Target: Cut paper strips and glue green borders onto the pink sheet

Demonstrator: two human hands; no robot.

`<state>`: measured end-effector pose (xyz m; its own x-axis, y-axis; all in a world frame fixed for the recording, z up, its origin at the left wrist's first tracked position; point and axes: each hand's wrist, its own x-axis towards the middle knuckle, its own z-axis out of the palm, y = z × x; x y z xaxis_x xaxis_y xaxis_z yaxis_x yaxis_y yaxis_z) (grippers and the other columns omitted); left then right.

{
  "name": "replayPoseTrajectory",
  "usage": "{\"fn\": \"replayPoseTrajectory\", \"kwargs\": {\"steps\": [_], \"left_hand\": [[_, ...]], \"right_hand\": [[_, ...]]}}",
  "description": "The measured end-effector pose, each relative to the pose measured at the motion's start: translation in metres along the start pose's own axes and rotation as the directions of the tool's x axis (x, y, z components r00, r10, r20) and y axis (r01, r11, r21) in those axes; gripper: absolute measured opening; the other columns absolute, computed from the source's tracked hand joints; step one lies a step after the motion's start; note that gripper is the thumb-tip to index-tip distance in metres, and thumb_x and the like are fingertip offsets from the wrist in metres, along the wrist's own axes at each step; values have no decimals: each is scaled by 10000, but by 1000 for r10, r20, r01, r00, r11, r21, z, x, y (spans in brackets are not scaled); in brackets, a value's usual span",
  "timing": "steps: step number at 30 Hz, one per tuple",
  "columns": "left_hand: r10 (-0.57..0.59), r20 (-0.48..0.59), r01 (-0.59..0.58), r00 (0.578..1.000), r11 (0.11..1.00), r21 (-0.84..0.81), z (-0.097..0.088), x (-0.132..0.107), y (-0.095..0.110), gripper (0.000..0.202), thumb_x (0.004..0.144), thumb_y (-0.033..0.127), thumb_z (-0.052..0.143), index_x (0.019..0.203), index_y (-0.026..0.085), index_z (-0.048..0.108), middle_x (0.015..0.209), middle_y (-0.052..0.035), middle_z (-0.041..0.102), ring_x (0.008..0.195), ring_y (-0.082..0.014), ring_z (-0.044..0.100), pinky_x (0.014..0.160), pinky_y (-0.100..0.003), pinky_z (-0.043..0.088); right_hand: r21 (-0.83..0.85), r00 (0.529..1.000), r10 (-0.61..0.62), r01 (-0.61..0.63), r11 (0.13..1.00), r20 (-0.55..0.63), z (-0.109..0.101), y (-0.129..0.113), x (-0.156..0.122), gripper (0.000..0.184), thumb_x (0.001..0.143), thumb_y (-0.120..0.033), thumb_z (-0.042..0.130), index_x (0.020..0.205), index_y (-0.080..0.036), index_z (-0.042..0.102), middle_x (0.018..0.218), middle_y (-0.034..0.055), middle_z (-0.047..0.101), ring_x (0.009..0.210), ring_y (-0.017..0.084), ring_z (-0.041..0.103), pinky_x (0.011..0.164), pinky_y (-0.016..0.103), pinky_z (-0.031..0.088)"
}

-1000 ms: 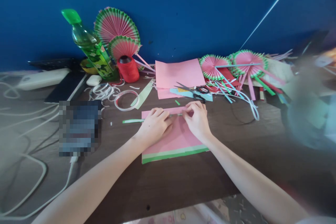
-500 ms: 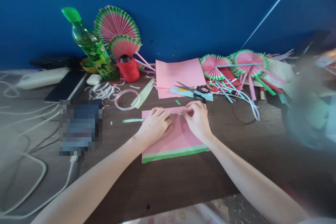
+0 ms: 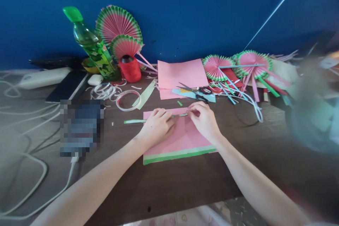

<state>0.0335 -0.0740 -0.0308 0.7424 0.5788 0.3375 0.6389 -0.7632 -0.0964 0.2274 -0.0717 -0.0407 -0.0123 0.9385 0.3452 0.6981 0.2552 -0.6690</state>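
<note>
A pink paper sheet (image 3: 182, 141) with a green and pale band along its near edge lies on the dark wooden table (image 3: 185, 183). A thin green paper strip (image 3: 135, 121) runs along the sheet's far edge and sticks out to the left. My left hand (image 3: 156, 127) presses down on the sheet and the strip with curled fingers. My right hand (image 3: 203, 118) pinches the strip's right end against the sheet's far edge.
Scissors (image 3: 197, 91) lie on spare pink paper (image 3: 182, 74) behind the sheet. Pleated watermelon fans (image 3: 119, 28) (image 3: 251, 61), a green bottle (image 3: 91, 44), a red thread spool (image 3: 129, 69), a tape ring (image 3: 128, 100) and loose strips crowd the back. White cables (image 3: 31, 162) lie left.
My right hand has slid a little to the right along the strip at the sheet's far edge. The left hand has stayed in place.
</note>
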Motion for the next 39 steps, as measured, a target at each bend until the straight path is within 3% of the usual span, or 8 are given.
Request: {"fn": "replayPoseTrajectory", "kwargs": {"steps": [7, 17, 21, 23, 26, 30, 33, 39], "left_hand": [[7, -19, -6, 1000, 1000, 12, 0, 0, 0, 291, 878, 223, 424, 1086, 166, 620, 796, -63, 557, 829, -207, 486, 773, -344, 385], [0, 11, 1, 1000, 1000, -18, 0, 1, 0, 292, 884, 225, 417, 1089, 186, 621, 829, -65, 564, 815, -199, 485, 786, -353, 384], [-11, 3, 11, 1000, 999, -31, 0, 1, -1, 289, 889, 238, 416, 1079, 178, 625, 804, -64, 552, 816, -204, 479, 778, -352, 384], [-23, 5, 24, 1000, 998, -56, 0, 0, -1, 288, 888, 241, 419, 1082, 178, 623, 813, -66, 552, 821, -203, 478, 771, -349, 386], [-43, 23, 45, 999, 993, -112, -1, 0, -1, 291, 888, 238, 417, 1090, 188, 620, 887, -68, 569, 833, -198, 482, 761, -341, 394], [-75, 38, 81, 996, 981, -177, 0, -1, -3, 278, 881, 243, 433, 1056, 180, 639, 983, -74, 584, 882, -199, 494, 770, -338, 411], [-96, 19, 98, 995, 969, -228, 0, -2, -5, 277, 880, 229, 433, 1063, 194, 637, 1004, -74, 594, 895, -194, 505, 770, -342, 424], [-91, -21, 78, 996, 936, -342, 0, -4, -8, 282, 895, 210, 417, 1106, 173, 600, 1032, -68, 633, 904, -174, 527, 798, -331, 440]], "right_hand": [[121, 993, 61, -72, 990, 99, -9, 4, 2, 103, 741, -151, 575, 648, -195, 575, 885, 53, 629, 864, 202, 573, 802, 378, 457], [148, 995, 70, -81, 986, 75, -4, 6, 3, 150, 695, -129, 590, 598, -201, 501, 836, 43, 585, 810, 188, 559, 758, 370, 479], [207, 995, 74, -85, 975, 65, -4, 10, 3, 117, 680, -91, 553, 704, -203, 529, 842, 35, 556, 793, 175, 577, 756, 357, 496], [212, 997, 56, -66, 975, 53, -6, 11, 3, 187, 688, -45, 483, 759, -202, 558, 871, 36, 561, 797, 162, 588, 760, 340, 499], [188, 999, -18, 9, 982, 45, -9, 11, 4, 267, 707, -16, 421, 784, -204, 593, 931, 44, 576, 855, 160, 585, 762, 323, 490], [79, 984, -121, 111, 991, 134, -8, 10, 3, 118, 760, -133, 552, 821, -214, 612, 978, 50, 596, 951, 208, 532, 861, 403, 426], [-6, 975, -121, 124, 992, 188, -5, 9, 2, 22, 761, -214, 618, 777, -213, 602, 1012, 56, 600, 974, 235, 493, 859, 433, 394], [-28, 970, -118, 126, 992, 212, -9, 3, 2, 28, 784, -239, 603, 764, -223, 591, 994, 36, 626, 964, 235, 492, 865, 424, 347]]}}
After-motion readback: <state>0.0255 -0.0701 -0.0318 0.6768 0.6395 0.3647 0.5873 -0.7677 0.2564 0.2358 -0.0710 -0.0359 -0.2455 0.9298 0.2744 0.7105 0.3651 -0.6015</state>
